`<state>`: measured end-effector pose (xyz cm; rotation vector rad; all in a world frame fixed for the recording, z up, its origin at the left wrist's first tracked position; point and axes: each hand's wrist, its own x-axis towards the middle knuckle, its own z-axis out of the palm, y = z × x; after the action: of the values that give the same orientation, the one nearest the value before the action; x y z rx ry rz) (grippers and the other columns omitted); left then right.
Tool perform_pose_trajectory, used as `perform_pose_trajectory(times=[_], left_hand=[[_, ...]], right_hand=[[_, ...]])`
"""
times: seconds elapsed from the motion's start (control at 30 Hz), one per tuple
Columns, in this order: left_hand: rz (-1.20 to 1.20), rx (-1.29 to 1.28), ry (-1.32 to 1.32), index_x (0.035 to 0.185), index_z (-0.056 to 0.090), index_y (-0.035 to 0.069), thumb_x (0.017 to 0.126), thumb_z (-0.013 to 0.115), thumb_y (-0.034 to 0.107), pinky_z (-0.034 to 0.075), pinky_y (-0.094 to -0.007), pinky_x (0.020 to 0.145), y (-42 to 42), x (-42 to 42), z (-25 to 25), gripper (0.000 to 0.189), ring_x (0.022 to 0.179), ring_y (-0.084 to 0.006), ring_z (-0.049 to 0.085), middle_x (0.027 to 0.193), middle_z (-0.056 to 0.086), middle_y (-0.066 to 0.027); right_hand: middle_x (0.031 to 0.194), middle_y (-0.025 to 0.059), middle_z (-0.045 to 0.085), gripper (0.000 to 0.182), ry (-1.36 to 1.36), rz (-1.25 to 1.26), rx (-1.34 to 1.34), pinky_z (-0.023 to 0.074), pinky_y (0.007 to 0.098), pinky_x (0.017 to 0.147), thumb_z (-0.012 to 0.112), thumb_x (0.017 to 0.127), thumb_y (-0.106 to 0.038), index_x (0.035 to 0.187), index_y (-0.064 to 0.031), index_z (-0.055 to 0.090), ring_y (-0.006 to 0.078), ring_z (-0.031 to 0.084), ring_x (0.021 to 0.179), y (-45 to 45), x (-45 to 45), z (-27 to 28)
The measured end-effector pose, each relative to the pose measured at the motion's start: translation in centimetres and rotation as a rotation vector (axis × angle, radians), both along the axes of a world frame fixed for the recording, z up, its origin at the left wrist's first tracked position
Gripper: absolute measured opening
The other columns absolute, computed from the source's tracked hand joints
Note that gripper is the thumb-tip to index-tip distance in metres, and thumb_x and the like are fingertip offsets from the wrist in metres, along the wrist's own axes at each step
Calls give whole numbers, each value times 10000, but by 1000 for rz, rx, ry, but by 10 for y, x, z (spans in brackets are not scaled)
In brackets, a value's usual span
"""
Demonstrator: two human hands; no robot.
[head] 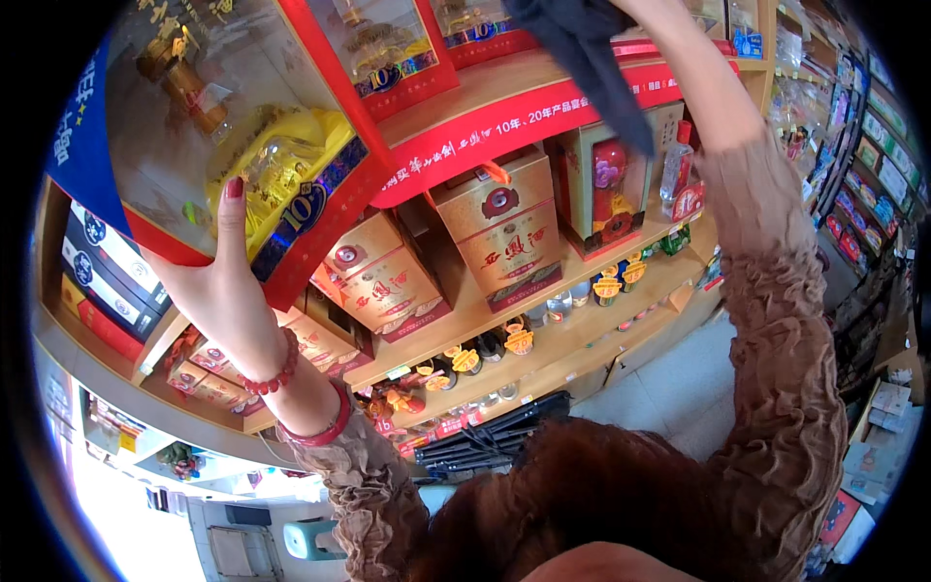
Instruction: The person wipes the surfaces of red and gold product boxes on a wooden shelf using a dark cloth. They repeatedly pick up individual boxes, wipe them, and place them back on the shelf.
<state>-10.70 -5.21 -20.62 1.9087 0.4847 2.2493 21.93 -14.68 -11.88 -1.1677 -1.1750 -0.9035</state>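
Observation:
My left hand (pixel 218 291) holds a large red and blue gift box (pixel 320 211) from below, its thumb with red nail pressed on the front. Through the box's clear window shows a glass liquor bottle (pixel 273 164) with a gold neck, set in yellow lining. The box is tilted and raised in front of the shelves. At the top edge, my right hand (pixel 640 6) is mostly cut off by the frame. A dark cloth (pixel 582 54) hangs from it in front of the upper shelf. How its fingers sit on the cloth is hidden.
Similar windowed boxes (pixel 396 54) stand on the upper shelf, above a red printed strip (pixel 509 124). Below are gold liquor cartons (pixel 502 233), a clear bottle with red cap (pixel 676 167) and small bottles with orange price tags (pixel 518 340). Folded black metal stands (pixel 494 436) lean at the shelf base.

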Motion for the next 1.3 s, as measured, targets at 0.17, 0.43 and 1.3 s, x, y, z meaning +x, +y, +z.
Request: perform_pose_trajectory(times=[0.17, 0.43, 1.3], left_hand=[[74, -29, -5, 1360, 348, -18, 764, 770, 193, 364, -346, 1021, 3, -6, -5, 760, 1189, -232, 478, 1316, 473, -144], [149, -58, -22, 1359, 358, 6, 782, 746, 191, 401, -350, 1008, -3, -2, -8, 720, 1179, -252, 498, 1303, 489, -145], [127, 21, 30, 1371, 305, -23, 763, 765, 154, 334, -341, 1036, -5, -4, 0, 783, 1209, -241, 447, 1333, 443, -156]], right_hand=[[995, 154, 645, 491, 16, -41, -666, 475, 283, 821, 630, 691, -195, 1163, -70, 575, 219, 613, 933, 83, 22, -35], [934, 190, 665, 601, -173, -66, -1128, 491, 375, 709, 619, 533, -88, 1131, -27, 635, 295, 626, 843, 118, 13, -29], [986, 239, 646, 349, -367, -294, -1295, 488, 414, 756, 585, 642, -130, 931, 46, 671, 326, 629, 924, 109, 31, -18]])
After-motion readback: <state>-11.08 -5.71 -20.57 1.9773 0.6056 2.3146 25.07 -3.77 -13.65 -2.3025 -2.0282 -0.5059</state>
